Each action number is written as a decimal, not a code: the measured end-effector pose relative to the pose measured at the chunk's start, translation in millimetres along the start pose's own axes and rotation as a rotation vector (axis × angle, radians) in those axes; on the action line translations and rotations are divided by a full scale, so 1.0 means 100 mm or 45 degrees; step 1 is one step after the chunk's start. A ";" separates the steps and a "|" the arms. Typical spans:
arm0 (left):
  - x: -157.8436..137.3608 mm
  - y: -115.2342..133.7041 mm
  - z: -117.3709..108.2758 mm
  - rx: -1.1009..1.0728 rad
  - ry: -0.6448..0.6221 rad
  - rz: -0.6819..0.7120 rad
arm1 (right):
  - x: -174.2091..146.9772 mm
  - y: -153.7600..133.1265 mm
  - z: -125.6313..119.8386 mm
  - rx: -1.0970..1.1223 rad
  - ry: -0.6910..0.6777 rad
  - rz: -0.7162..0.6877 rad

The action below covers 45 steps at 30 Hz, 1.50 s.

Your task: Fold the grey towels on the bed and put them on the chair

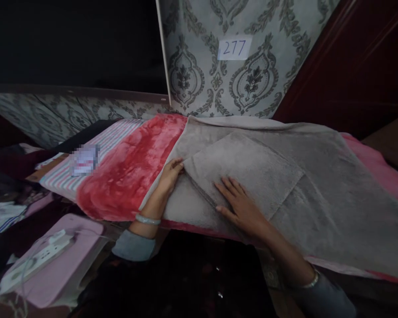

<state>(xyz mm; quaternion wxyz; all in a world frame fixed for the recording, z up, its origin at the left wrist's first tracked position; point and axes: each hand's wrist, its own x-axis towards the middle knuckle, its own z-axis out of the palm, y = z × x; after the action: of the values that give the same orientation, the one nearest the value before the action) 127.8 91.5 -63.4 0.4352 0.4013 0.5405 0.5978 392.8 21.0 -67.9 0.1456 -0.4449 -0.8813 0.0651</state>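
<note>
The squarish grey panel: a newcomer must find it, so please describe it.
Below the patterned wall lies a large grey blanket, right of the red plush cloth. On it, the left hand is at one corner of the squarish grey panel and the right hand rests on it. Its straight-edged diamond outline sets it apart from the blanket.

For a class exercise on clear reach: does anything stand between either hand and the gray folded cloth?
Nothing visible does. The right hand lies spread on the gray folded cloth, and the left hand is at its left corner, with no object between.
</note>
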 end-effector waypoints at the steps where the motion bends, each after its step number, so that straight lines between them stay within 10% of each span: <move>1: 0.02 0.04 0.00 0.019 -0.037 -0.039 | -0.05 -0.05 0.01 -0.011 0.020 0.005; 14: -0.02 0.16 0.03 -0.128 -0.378 -0.368 | 0.00 -0.29 0.03 -0.254 0.153 0.082; 45: 0.00 0.09 0.14 -0.057 -0.165 -0.328 | -0.21 -0.25 -0.12 -0.162 0.163 0.204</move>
<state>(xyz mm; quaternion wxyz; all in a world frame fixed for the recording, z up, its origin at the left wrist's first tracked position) 140.2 94.9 -53.1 0.5511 0.3566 0.5448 0.5219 388.9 -10.5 -55.0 0.1675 -0.5255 -0.8341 -0.0082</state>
